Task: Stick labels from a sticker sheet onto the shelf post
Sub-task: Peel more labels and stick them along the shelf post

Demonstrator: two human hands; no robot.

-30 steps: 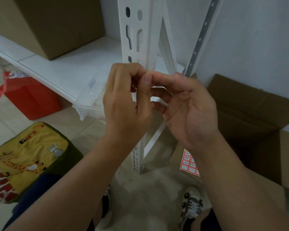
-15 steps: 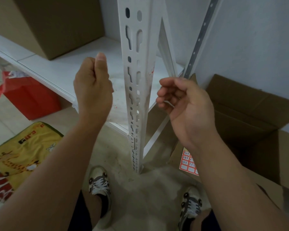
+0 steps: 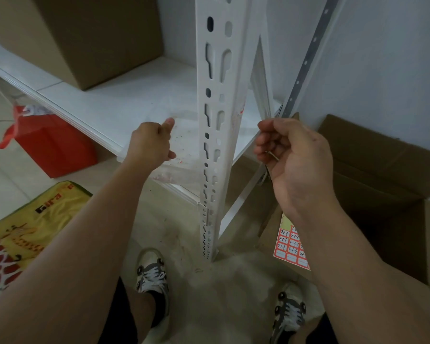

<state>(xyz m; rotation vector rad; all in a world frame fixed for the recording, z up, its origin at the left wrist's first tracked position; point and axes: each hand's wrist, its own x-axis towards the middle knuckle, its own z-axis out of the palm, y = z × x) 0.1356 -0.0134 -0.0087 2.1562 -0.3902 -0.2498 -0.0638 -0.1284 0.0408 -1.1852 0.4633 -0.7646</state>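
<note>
The white perforated shelf post [image 3: 216, 100] stands upright in the middle of the view, with red marks on its right edge at hand height. My left hand [image 3: 152, 142] hovers just left of the post, curled into a fist with the thumb up and nothing visible in it. My right hand [image 3: 293, 157] is to the right of the post, fingers curled; a thin pale sliver shows between them and I cannot tell what it is. Neither hand touches the post. The red-bordered sticker sheet [image 3: 289, 244] lies low on the right, partly hidden behind my right forearm.
A white shelf board [image 3: 114, 100] runs left from the post and carries a closed cardboard box [image 3: 85, 38]. An open cardboard box [image 3: 382, 175] sits at the right by the wall. A red bag [image 3: 52, 145] and a yellow giraffe cushion [image 3: 27, 224] lie on the floor at left.
Both hands were pressed together on the post a second ago. They have since pulled apart to either side of it, and the left hand has dropped lower.
</note>
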